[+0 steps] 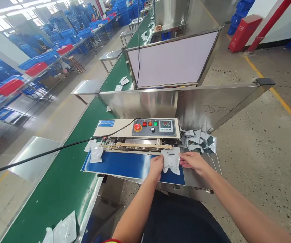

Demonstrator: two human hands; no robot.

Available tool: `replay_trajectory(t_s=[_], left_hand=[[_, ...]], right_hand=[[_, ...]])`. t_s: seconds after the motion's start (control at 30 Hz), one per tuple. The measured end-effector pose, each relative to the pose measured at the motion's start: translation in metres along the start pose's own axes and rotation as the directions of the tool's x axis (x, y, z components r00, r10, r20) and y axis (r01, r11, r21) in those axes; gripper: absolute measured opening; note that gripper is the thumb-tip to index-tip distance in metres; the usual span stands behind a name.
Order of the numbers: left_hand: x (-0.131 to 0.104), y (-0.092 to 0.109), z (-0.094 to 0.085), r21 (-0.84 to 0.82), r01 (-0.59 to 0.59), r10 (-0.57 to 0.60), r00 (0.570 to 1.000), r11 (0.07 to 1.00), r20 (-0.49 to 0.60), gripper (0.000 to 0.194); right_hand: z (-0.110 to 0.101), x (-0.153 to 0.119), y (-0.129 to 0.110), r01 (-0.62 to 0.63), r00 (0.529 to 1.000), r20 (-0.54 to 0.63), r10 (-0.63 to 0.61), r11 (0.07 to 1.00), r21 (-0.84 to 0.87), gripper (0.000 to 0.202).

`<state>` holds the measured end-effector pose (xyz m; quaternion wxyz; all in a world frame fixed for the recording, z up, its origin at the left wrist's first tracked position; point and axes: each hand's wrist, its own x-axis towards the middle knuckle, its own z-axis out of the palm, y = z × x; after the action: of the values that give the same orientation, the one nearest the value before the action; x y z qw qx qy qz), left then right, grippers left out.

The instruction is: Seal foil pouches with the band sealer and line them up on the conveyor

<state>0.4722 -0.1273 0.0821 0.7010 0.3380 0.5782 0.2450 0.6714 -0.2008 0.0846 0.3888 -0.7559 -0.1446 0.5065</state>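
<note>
A small white plastic pouch [171,161] is held upright at the right end of a band sealing machine [115,130], its top edge against the sealing band. My left hand [156,167] pinches the pouch's left side. On the other side, my right hand [192,161] grips its right edge between thumb and fingers. Below the band runs the machine's blue conveyor belt [127,165]. Another white pouch [96,153] hangs at the belt's left end. A pile of silvery-white pouches [198,140] lies just right of the machine.
A long green conveyor [56,175] runs along the left, with several pouches [64,229] at its near end. Steel partitions [140,101] stand behind the machine. A black cable [59,150] crosses in front of it. Red and blue bins [10,86] line a far bench.
</note>
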Motion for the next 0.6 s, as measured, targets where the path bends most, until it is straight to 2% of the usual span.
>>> replay_trajectory(t_s=[0.07, 0.1, 0.17, 0.2, 0.27, 0.33, 0.43, 0.5, 0.6], left_hand=[[-0.008, 0.007, -0.023, 0.034, -0.095, 0.097, 0.992, 0.995, -0.084, 0.047], [-0.013, 0.010, -0.035, 0.071, -0.173, 0.183, 0.968, 0.982, -0.172, 0.047], [-0.026, 0.011, -0.055, 0.158, -0.301, 0.339, 0.870, 0.940, -0.357, 0.050], [-0.033, 0.009, -0.062, 0.189, -0.337, 0.386, 0.823, 0.922, -0.417, 0.052], [-0.047, 0.004, -0.068, 0.219, -0.395, 0.451, 0.774, 0.892, -0.444, 0.055], [-0.058, -0.002, -0.063, 0.254, -0.468, 0.532, 0.758, 0.846, -0.377, 0.053], [-0.066, -0.010, -0.035, 0.371, -0.599, 0.681, 0.718, 0.710, -0.144, 0.040], [-0.064, -0.011, -0.007, 0.417, -0.707, 0.763, 0.645, 0.571, 0.049, 0.033], [-0.053, -0.008, 0.039, 0.389, -0.844, 0.824, 0.491, 0.369, 0.284, 0.032]], right_hand=[[-0.019, 0.017, -0.019, 0.019, 0.998, -0.057, -0.028, 0.989, -0.150, 0.030], [-0.030, 0.028, -0.029, 0.030, 0.991, -0.118, -0.058, 0.973, -0.228, 0.025], [-0.050, 0.052, -0.050, 0.039, 0.958, -0.250, -0.141, 0.927, -0.374, 0.021], [-0.057, 0.064, -0.060, 0.034, 0.938, -0.296, -0.179, 0.900, -0.435, 0.024], [-0.065, 0.083, -0.074, 0.019, 0.919, -0.325, -0.222, 0.850, -0.527, 0.026], [-0.067, 0.089, -0.081, 0.021, 0.923, -0.298, -0.241, 0.809, -0.588, 0.022], [-0.073, 0.070, -0.083, 0.051, 0.925, -0.260, -0.277, 0.768, -0.638, 0.021], [-0.080, 0.043, -0.080, 0.071, 0.924, -0.243, -0.296, 0.755, -0.651, 0.019], [-0.093, -0.002, -0.072, 0.189, 0.932, -0.145, -0.333, 0.785, -0.590, 0.021]])
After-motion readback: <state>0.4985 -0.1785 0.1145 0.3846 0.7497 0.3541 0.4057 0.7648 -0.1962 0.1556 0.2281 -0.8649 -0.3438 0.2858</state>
